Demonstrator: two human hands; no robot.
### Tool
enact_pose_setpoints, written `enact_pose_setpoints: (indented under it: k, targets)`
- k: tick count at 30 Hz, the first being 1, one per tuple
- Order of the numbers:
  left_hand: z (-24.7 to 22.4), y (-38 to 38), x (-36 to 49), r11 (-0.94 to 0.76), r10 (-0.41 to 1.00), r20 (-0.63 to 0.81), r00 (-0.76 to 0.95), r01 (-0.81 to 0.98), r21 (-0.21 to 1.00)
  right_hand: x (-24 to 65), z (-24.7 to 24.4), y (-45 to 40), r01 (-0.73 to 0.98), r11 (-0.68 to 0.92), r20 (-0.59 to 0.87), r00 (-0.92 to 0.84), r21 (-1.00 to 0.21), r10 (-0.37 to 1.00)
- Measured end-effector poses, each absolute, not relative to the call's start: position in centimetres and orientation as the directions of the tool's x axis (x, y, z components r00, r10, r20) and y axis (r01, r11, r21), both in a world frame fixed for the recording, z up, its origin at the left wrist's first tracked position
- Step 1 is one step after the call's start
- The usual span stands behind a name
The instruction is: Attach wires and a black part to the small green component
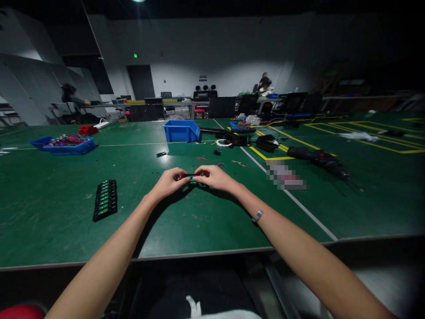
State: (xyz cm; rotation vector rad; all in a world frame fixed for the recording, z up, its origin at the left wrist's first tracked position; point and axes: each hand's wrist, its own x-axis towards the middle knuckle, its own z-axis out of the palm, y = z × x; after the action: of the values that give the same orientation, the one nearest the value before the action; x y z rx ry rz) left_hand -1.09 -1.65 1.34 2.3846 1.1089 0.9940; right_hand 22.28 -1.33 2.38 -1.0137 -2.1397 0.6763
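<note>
Between my two hands, over the middle of the green table, is a small dark part with some green on it (191,177). My left hand (171,180) is closed on its left end, thumb and fingers pinching. At its right end my right hand (214,177) pinches it the same way, fingers curled. The fingers hide most of its shape. To the left on the table lies a black rack (105,199) with a row of several green pieces. A small dark piece (161,153) lies beyond my left hand.
A blue bin (181,130) stands beyond my hands. At the left, a blue tray (71,147) holds tangled coloured wires. Black tool-like objects (317,159) lie at the right, with wire scraps (201,158) nearer the middle. The table's front edge (199,254) crosses below. People sit far back.
</note>
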Motion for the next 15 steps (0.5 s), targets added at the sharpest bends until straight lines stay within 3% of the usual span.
enact_pose_setpoints:
  k: [15]
  targets:
    - [0.71, -1.27, -1.3, -0.595, 0.791, 0.327, 0.517, 0.526, 0.607, 22.8, 2.5, -1.29, 0.499, 0.638, 0.308, -0.592, -0.587, 0.745]
